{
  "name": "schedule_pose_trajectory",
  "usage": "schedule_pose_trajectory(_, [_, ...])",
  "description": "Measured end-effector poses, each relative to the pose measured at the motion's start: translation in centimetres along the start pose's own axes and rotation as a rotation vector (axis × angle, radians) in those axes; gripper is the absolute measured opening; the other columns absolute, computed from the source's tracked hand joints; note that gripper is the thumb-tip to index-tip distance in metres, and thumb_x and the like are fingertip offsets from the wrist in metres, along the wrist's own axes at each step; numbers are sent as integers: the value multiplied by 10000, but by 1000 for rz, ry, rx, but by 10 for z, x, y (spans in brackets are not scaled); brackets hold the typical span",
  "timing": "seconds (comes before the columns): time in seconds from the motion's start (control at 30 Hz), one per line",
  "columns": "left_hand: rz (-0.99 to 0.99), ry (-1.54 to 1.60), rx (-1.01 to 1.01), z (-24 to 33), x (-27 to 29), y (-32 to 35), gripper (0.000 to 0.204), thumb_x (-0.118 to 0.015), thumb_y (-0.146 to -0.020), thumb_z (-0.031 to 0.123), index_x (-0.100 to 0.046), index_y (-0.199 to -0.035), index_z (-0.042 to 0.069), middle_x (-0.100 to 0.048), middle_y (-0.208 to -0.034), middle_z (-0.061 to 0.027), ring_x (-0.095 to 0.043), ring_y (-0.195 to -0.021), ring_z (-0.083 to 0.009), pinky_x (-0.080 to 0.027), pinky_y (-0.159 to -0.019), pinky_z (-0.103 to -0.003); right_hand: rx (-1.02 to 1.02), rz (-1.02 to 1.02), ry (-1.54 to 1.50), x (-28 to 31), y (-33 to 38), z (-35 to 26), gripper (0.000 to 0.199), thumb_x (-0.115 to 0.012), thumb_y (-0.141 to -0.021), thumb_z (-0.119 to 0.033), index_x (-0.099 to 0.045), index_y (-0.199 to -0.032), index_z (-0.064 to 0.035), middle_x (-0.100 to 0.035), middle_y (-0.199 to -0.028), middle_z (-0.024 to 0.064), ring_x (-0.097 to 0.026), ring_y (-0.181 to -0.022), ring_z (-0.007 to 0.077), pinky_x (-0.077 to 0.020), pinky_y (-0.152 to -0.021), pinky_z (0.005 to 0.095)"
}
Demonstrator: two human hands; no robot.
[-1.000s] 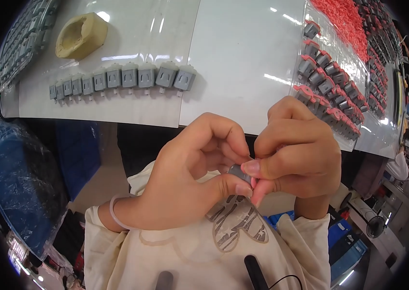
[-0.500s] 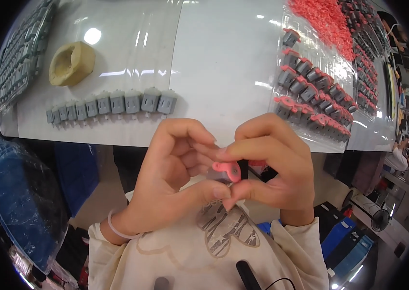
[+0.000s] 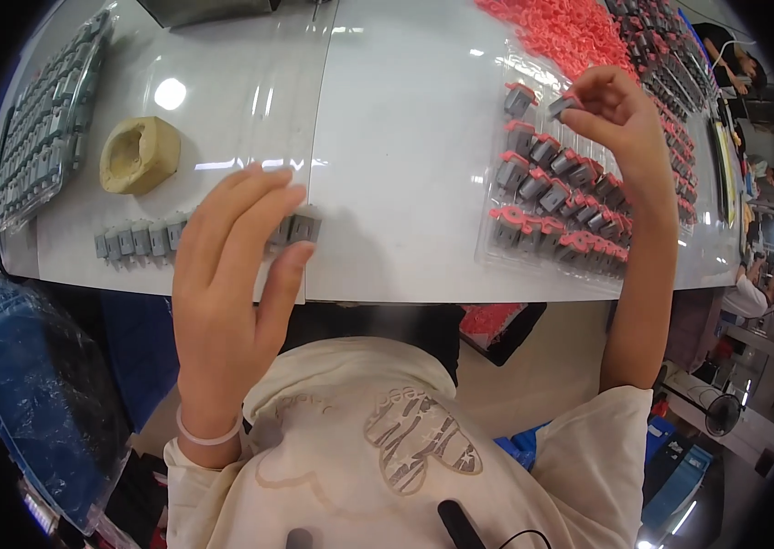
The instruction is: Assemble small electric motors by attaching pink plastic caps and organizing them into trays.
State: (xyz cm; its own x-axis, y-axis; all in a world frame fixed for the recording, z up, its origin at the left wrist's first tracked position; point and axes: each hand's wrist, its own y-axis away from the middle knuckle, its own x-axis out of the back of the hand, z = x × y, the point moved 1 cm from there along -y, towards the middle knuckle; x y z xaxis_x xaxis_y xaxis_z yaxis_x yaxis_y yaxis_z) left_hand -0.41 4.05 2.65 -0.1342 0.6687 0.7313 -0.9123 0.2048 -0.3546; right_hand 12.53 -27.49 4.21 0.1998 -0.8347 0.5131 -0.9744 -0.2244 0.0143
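A small grey electric motor (image 3: 562, 107) with a pink cap is pinched between the thumb and fingers of my right hand (image 3: 623, 119). That hand is over the far part of a clear plastic tray (image 3: 486, 245), where rows of pink-capped motors (image 3: 533, 186) stand. My left hand (image 3: 227, 265) is stretched over a row of uncapped grey motors (image 3: 140, 240) near the table's front edge. Its fingers and thumb are apart, with a motor (image 3: 303, 225) showing beside the fingertips. The hand hides the middle of this row; whether it touches any motor I cannot tell.
Loose pink caps (image 3: 556, 32) are heaped behind the tray, beside further trays of capped motors (image 3: 657, 50). At the left lie a tan ring-shaped block (image 3: 162, 156) and a tray packed with grey motors (image 3: 50, 133). A metal box edge (image 3: 208, 11) shows at the back.
Both hands had been together around a pink-capped motor near my chest. They have parted: my right hand carried it to the right-hand tray, and my left moved over the row of motors.
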Motion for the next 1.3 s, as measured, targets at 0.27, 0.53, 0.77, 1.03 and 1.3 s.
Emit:
schedule_pose_trajectory(0.27, [-111,-260,-16,-5,-12,-3,383,-692,-678,163,-568,-1014,24,-545,-1078,-73,-484,-1042,-278,-380,-884,-397,-23,-53,143,-10,-4,-3,173,-649,-753,-20,-555,-898,-16,-580,-839,17,-551,-788,83,-442,-749,224])
schedule_pose_trajectory(0.53, [-25,-253,-70,-5,-18,-8,330,-694,-627,108,-580,-928,38,-561,-933,-73,-523,-922,-266,-402,-828,-388,141,-80,387,6,-8,-6,126,-597,-781,-32,-596,-905,-17,-595,-931,45,-552,-828,113,-425,-756,238])
schedule_pose_trajectory(0.77, [41,-235,-207,-10,-26,-9,283,-680,-631,65,-591,-897,29,-573,-895,-61,-555,-897,-244,-434,-802,-378,66,168,383,75,-48,22,143,-543,-860,-93,-610,-953,-8,-610,-873,10,-538,-820,68,-416,-755,216])
schedule_pose_trajectory(1.03, [87,11,-339,-10,-28,-14,228,-616,-680,-57,-605,-898,7,-590,-902,-100,-603,-802,-240,-499,-719,-314,127,53,703,56,-87,39,207,-615,-770,-93,-623,-951,6,-638,-829,70,-570,-738,140,-441,-700,252])
schedule_pose_trajectory(1.3, [-53,1064,342,11,-22,-3,301,-692,-729,1,-532,-984,9,-603,-951,-160,-603,-824,-222,-514,-622,-281,219,100,813,58,-89,38,193,-638,-760,-129,-636,-899,5,-629,-815,112,-565,-705,187,-436,-666,276])
